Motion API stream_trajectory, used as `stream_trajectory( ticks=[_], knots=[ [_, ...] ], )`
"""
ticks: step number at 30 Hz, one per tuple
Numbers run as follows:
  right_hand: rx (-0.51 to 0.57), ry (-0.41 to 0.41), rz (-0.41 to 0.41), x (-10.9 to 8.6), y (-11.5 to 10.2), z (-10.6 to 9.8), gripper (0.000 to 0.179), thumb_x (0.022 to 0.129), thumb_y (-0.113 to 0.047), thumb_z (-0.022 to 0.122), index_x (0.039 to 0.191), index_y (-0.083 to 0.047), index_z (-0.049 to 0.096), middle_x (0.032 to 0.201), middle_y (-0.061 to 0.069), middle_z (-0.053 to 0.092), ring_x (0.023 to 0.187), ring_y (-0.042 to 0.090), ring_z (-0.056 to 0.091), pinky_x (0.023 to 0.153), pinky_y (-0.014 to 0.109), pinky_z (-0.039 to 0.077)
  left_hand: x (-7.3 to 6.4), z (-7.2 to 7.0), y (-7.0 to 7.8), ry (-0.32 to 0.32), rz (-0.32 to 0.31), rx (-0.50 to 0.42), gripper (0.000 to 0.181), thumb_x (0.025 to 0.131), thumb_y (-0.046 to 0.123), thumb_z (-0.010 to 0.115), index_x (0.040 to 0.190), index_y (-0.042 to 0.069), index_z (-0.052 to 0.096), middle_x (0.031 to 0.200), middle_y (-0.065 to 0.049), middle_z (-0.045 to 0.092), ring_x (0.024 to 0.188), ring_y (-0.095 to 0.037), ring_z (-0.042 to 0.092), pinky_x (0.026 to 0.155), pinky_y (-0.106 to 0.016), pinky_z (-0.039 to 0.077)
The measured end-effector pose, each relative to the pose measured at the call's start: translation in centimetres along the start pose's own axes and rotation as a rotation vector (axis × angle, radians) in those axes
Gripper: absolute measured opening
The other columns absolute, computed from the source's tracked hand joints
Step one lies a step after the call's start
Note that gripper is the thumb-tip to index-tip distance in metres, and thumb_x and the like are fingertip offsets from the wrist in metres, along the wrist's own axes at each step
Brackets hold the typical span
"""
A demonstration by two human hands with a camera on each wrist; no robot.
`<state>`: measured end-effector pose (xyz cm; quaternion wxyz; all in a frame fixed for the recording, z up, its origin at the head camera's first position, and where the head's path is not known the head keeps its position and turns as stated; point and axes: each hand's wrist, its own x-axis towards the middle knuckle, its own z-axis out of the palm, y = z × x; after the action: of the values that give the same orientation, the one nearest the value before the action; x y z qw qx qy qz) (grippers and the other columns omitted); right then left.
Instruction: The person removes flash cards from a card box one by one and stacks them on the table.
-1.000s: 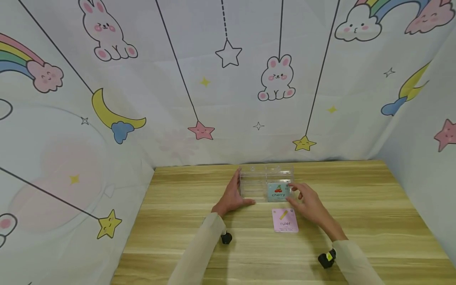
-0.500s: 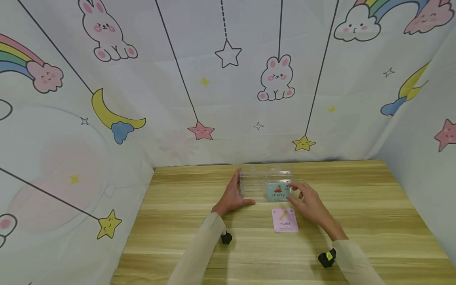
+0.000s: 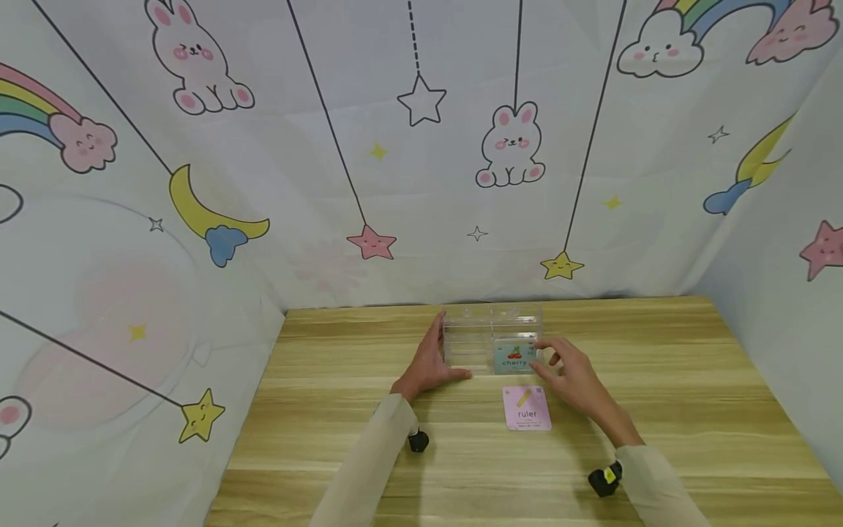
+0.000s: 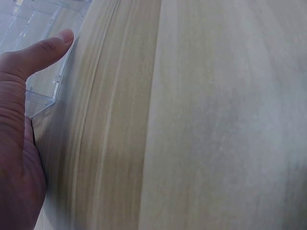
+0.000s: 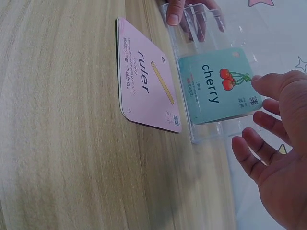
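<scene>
A clear plastic rack [image 3: 468, 342] with two columns of stepped slots stands near the back edge of the table. My left hand [image 3: 428, 366] grips its left end, thumb along the front edge and fingers behind the side; the left wrist view shows the thumb over the clear plastic. A teal card [image 5: 211, 86] with cherries and the word "cherry" leans in the right column. My right hand [image 3: 568, 373] holds that card at its right side, fingertips on its edge. A pink "ruler" card [image 3: 527, 408] lies flat in front of the rack.
The wood-grain table [image 3: 500, 479] extends to both sides of the hands. Behind it hangs a white cloth [image 3: 435, 183] printed with rabbits, stars and clouds, close behind the rack. Black wrist cameras sit at both cuffs.
The cherry card has shifted very slightly in the right column, its face a little lower. Both hands and the ruler card stay almost still.
</scene>
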<state>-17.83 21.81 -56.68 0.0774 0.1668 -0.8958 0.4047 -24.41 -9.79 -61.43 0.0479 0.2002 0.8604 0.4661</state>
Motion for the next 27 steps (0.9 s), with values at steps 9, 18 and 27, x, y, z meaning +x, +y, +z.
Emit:
stream_trajectory(
  ticks=[9,18,27],
  knots=[
    [0.081,-0.031,0.017,-0.1,0.1,0.5,0.026,0.096,-0.009,0.076,0.119,-0.007,0.064,0.115,0.008,0.067,0.094,0.022,0.060,0.070,0.030,0.057,0.1,0.1,-0.3,-0.001,0.004,0.014,0.139,0.072,0.031,0.098,0.167,0.010,-0.001,0.172,-0.011,0.015,0.155,-0.025,0.025,0.122,-0.035,0.031],
    [0.066,-0.007,-0.005,0.3,0.0,1.2,0.021,0.094,-0.009,0.077,0.114,-0.006,0.070,0.114,0.008,0.069,0.094,0.021,0.060,0.069,0.029,0.056,0.1,0.0,-0.2,-0.003,0.004,-0.006,0.138,0.072,0.031,0.098,0.167,0.011,0.000,0.171,-0.010,0.015,0.155,-0.024,0.024,0.122,-0.034,0.030],
    [0.071,0.043,-0.023,1.2,-0.8,1.0,0.024,0.093,-0.007,0.079,0.116,-0.007,0.071,0.113,0.008,0.070,0.093,0.022,0.060,0.067,0.026,0.056,0.1,0.0,-0.2,0.006,0.005,-0.003,0.137,0.072,0.031,0.098,0.167,0.011,0.001,0.171,-0.011,0.017,0.154,-0.026,0.026,0.122,-0.037,0.032]
  ],
)
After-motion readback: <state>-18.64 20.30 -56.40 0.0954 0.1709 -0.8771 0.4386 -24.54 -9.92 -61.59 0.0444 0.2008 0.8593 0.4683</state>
